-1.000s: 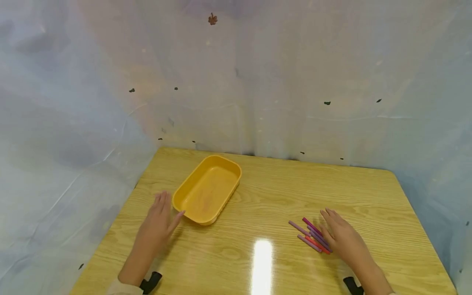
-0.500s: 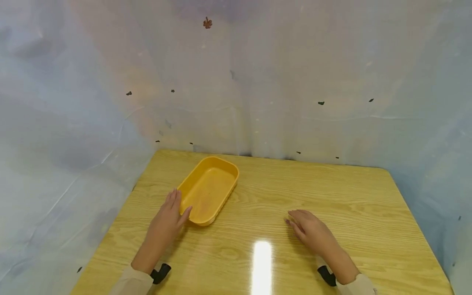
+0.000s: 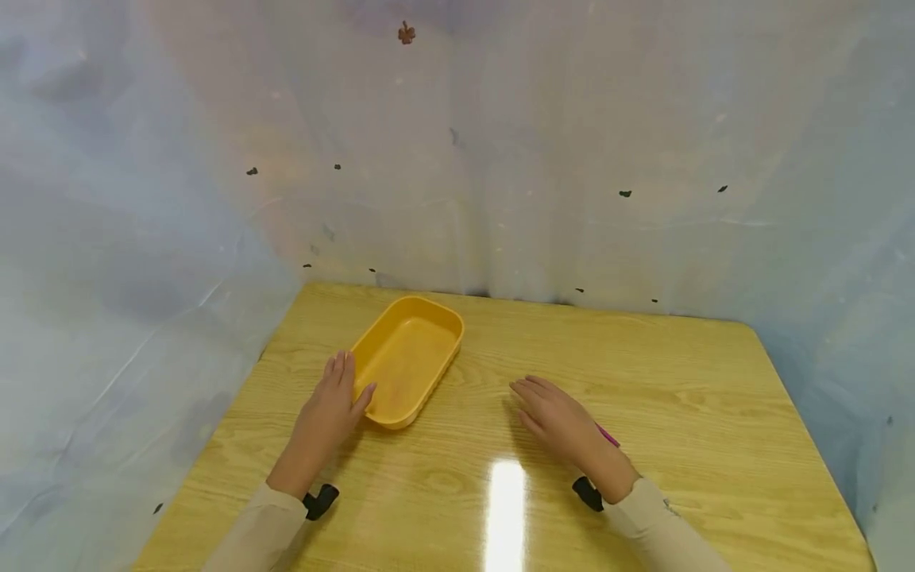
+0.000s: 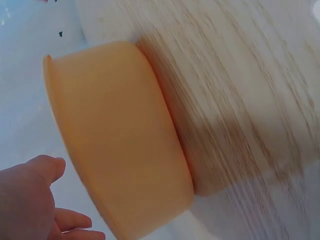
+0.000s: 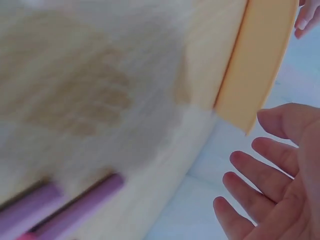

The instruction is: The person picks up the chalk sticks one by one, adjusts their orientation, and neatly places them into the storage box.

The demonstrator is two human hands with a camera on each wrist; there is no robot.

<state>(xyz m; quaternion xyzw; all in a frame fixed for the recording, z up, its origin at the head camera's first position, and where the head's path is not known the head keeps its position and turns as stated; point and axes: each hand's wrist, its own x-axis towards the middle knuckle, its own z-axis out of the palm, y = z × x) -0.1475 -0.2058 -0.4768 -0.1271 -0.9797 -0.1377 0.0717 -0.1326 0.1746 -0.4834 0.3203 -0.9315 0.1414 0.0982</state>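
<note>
The left hand (image 3: 329,409) rests released against the near-left corner of the yellow tray (image 3: 407,357), apparently steadying it at the desk's (image 3: 679,381) 10 o'clock. The right hand (image 3: 561,417), fingers straight, covers the purple sticks (image 5: 75,207) (mostly hidden), grasping nothing.

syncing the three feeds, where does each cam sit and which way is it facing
Head: worn on the head, looks down at the table, tray, left hand, right hand and both sleeves.
Left wrist: beside the tray's outer wall; fingers show.
Right wrist: faces the tray past purple sticks; fingers show.
Shared: all show the tray.
</note>
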